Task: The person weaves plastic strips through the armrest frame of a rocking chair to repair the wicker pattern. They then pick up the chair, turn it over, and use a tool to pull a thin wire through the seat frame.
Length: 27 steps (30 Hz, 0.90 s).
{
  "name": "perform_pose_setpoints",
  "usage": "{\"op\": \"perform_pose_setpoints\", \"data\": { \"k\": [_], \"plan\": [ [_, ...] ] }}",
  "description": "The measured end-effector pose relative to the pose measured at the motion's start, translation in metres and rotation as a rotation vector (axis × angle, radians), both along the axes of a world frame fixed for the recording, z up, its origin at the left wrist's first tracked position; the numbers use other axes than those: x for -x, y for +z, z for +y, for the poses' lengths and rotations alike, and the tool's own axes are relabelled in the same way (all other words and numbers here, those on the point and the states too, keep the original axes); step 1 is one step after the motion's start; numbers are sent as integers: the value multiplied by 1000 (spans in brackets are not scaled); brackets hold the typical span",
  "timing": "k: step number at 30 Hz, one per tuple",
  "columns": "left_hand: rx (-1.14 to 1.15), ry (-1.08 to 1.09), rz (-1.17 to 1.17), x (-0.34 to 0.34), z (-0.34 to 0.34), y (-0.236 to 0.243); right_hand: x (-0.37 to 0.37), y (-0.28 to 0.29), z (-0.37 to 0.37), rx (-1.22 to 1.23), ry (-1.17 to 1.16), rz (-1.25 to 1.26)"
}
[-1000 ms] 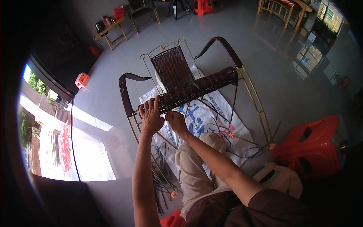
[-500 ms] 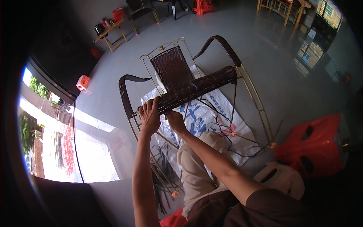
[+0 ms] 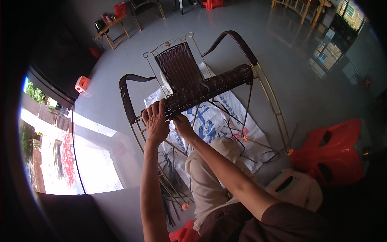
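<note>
A brown woven armchair point(image 3: 209, 88) with a gold metal frame stands in front of me, its front edge a thick woven roll. My left hand point(image 3: 156, 123) lies over the left end of that roll, fingers stretched and slightly apart on the weave. Just beside it, my right hand point(image 3: 183, 127) is closed at the underside of the roll. Its fingertips are hidden there, so what they hold cannot be made out. Loose dark weaving strips point(image 3: 171, 165) hang below the chair's left side, and more strips point(image 3: 266, 156) lie curled on a printed white sheet point(image 3: 258, 139) underneath.
Red plastic stools point(image 3: 342, 141) and a beige one point(image 3: 288, 183) stand at my right. A small orange-and-white stool point(image 3: 82, 84) sits by the bright doorway at left. Farther back are a low wooden table point(image 3: 111, 27) with a kettle point(image 3: 99, 26) and another chair point(image 3: 147, 7).
The whole view has shifted slightly, so the chair appears a little higher and farther left. Both hands stay at the left front of the seat, with little change in their grip.
</note>
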State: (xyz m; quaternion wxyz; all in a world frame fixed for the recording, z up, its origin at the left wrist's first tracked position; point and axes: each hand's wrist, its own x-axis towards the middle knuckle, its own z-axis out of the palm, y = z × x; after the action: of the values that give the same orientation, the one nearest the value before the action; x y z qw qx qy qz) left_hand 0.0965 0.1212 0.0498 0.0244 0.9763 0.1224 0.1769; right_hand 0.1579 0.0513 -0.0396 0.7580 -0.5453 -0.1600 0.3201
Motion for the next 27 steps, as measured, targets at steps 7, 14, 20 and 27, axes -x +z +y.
{"op": "perform_pose_setpoints", "data": {
  "k": [7,14,20,27],
  "plan": [
    [2,8,-45,-3,-6,-4,-2,-19,12,-34,-181,-283],
    [-42,8,-62,-8,-9,0,-15,-28,11,-111,-148,-237],
    [-125,22,-65,-6,-4,-7,1,-25,-14,-124,-283,193],
    [-131,37,-71,-8,-8,-9,31,-26,-38,-149,-275,607]
  ]
}}
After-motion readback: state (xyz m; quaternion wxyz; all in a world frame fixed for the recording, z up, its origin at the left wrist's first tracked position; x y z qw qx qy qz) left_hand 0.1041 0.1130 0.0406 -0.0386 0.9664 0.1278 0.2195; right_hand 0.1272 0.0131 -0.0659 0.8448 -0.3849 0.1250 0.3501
